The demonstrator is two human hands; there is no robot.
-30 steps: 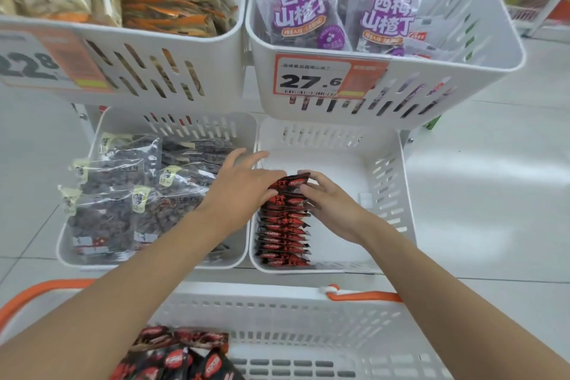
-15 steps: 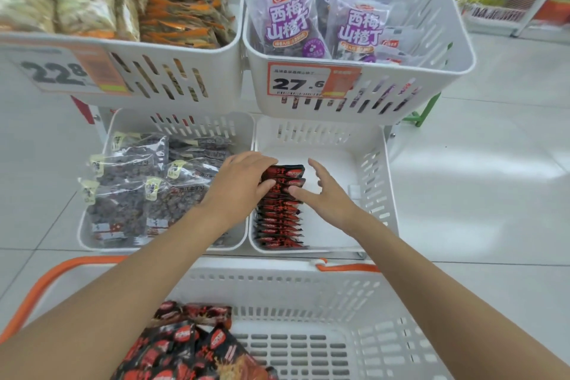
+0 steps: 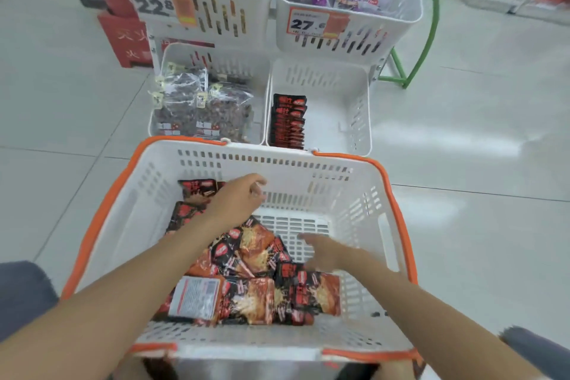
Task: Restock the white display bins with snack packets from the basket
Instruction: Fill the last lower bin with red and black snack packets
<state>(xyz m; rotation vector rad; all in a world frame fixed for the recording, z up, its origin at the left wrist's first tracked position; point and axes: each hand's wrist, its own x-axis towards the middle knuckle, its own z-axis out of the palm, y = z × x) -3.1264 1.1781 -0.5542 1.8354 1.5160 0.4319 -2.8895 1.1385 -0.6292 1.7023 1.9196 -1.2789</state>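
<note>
The left hand point(image 3: 237, 199) and right hand point(image 3: 320, 251) are hovering, grips open and empty, over red-and-black foil snack packets point(image 3: 256, 274) heaped toward the near-left corner of the orange-rimmed white plastic basket point(image 3: 308, 168), apparently positioning for the next pickup.

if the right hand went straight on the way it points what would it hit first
Probably the snack packets heaped in the basket: the right hand points left at them, fingers spread. It is blurred, so depth is unsure.

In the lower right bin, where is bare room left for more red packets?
Bare floor lies right of the packet row, up to the right wall of the lower right bin. The lower left bin is crowded with dark bags.
</note>
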